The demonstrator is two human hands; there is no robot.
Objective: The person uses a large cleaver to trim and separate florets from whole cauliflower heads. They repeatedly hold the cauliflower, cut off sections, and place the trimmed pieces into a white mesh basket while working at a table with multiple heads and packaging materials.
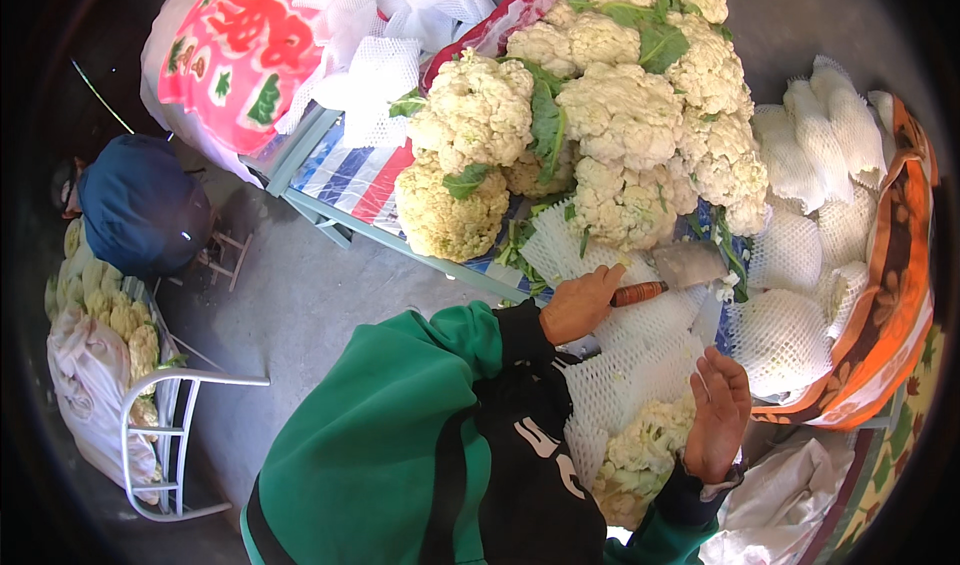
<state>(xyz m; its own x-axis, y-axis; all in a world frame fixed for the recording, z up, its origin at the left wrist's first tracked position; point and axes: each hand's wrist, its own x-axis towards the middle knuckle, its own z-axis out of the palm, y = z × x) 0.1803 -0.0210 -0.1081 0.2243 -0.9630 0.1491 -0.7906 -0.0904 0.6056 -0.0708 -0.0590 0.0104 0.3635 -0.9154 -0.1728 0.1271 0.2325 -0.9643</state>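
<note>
My left hand (581, 304) is at the end of the wooden handle of a cleaver (690, 263); whether its curled fingers grip the handle is hidden. The cleaver's blade is over white foam netting (637, 325) at the bench's near side. My right hand (718, 415) is raised with its palm showing and nothing in it, close to a cauliflower head (637, 452) in front of my body, beside the netting. Beyond my hands, cauliflower heads (622, 114) with some green leaves are piled on the bench.
Net-wrapped bundles (780, 340) lie at right by an orange patterned cloth (874, 340). White foam sleeves (382, 77) and a pink printed bag (240, 62) are at upper left. A person in a dark blue garment (142, 205) is at left, near more cauliflower and a metal frame (180, 445).
</note>
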